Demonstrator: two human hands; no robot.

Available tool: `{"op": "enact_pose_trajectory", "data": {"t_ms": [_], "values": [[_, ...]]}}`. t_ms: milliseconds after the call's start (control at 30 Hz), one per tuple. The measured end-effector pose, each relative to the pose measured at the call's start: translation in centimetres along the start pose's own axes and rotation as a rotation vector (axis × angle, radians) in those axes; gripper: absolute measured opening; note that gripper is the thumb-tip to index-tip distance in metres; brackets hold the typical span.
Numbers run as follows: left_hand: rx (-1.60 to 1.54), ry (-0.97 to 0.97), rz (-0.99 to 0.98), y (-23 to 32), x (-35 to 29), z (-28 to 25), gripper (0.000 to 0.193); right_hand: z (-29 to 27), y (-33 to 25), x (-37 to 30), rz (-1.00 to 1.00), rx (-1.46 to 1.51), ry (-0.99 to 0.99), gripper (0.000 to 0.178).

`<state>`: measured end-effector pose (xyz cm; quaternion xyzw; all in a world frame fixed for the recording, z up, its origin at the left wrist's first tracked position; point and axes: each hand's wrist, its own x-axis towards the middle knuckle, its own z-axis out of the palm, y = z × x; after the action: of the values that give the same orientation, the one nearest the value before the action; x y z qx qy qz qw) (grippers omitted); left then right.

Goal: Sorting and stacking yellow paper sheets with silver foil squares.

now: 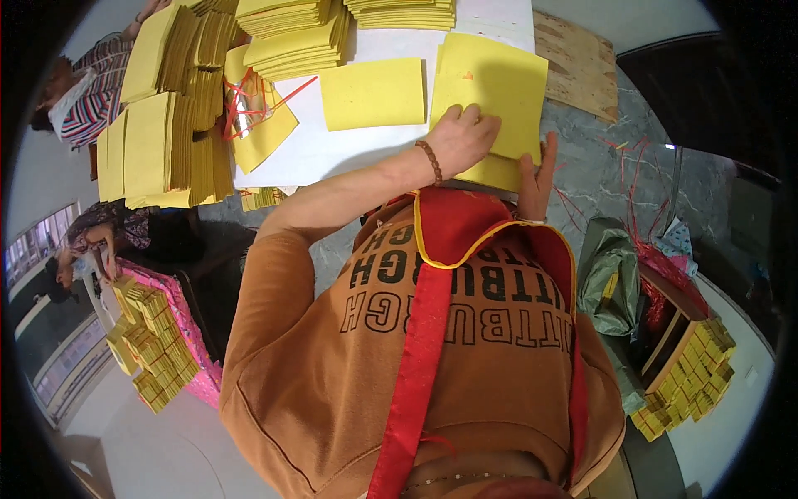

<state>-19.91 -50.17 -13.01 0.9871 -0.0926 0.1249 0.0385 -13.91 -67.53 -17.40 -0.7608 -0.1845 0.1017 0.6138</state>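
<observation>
My left hand (465,140), with a brown bead bracelet at the wrist, rests on a stack of large yellow paper sheets (507,83) at the table's near right. Its fingers are curled in, and what they hold, if anything, is hidden. At the right side of the same stack is my right hand (539,179), thumb and fingers apart beside the paper edge. The near edge of the top sheet is slightly raised over the yellow paper below. Left of the stack, one yellow sheet (371,93) lies flat on the white table (332,154).
Tall piles of folded yellow paper (158,141) fill the table's left and far side. Red strings (249,108) lie on a yellow sheet near them. Bundles (690,374) and a green plastic bag (611,274) stand at right. Two other people (96,96) are at the left.
</observation>
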Motion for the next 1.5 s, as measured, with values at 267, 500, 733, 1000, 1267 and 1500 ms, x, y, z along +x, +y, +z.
{"op": "enact_pose_trajectory", "data": {"t_ms": [267,500,733,1000,1267,1500], "values": [[0.061,0.385,-0.199,-7.0,-4.7,-5.1,0.053,-1.3,-0.7,0.4,-0.021,-0.136,-0.134,0.064],[0.234,0.102,-0.291,-10.5,-10.5,0.0,0.058,-0.9,0.5,0.3,-0.049,-0.112,-0.122,0.058],[0.140,-0.132,-0.331,-10.0,-10.8,1.1,0.061,-1.1,0.3,0.4,-0.111,-0.205,-0.153,0.039],[0.175,-0.070,-0.369,-9.3,-11.1,2.6,0.057,-1.4,0.0,0.5,-0.090,-0.174,-0.131,0.038],[0.066,0.055,-0.341,-9.6,-8.9,0.1,0.032,-1.9,-0.4,1.3,-0.344,-0.521,-0.186,0.023],[-0.304,0.062,0.070,-3.3,-6.1,-1.9,0.034,-1.4,0.4,1.2,-0.206,-0.270,-0.165,0.020]]}}
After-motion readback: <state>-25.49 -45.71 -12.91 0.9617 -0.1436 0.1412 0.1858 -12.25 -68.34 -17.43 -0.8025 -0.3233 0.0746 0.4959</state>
